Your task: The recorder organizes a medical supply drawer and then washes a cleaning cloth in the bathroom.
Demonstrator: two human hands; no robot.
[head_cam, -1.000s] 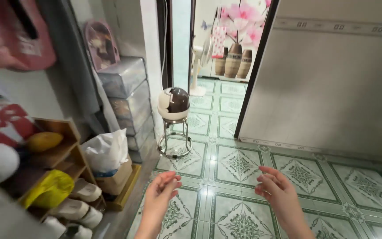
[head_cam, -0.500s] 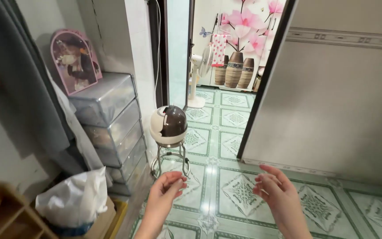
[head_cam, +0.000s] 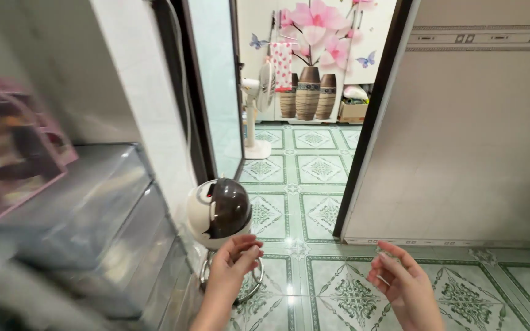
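Note:
My left hand (head_cam: pixel 231 266) is raised in front of me, fingers loosely curled and empty, just below a round brown-and-white ball-shaped appliance (head_cam: pixel 219 211) that sits on a metal ring stand (head_cam: pixel 249 288). Off to the right, my right hand (head_cam: pixel 403 285) hovers over the green patterned floor tiles (head_cam: pixel 320 168), fingers apart, holding nothing. Neither hand touches anything.
A stack of clear plastic drawers (head_cam: pixel 93 227) stands at the left with a pink framed picture (head_cam: pixel 10 153) on top. Ahead, a dark-framed doorway (head_cam: pixel 369 122) opens to a room with a white standing fan (head_cam: pixel 259 104) and a flower-and-vase wall picture (head_cam: pixel 314 55). A pale wall (head_cam: pixel 480 141) fills the right.
The view has moved forward and to the right: the shoe shelf and white bag have left the frame, and the drawers and ball-shaped appliance are closer. Both hands stay raised and empty.

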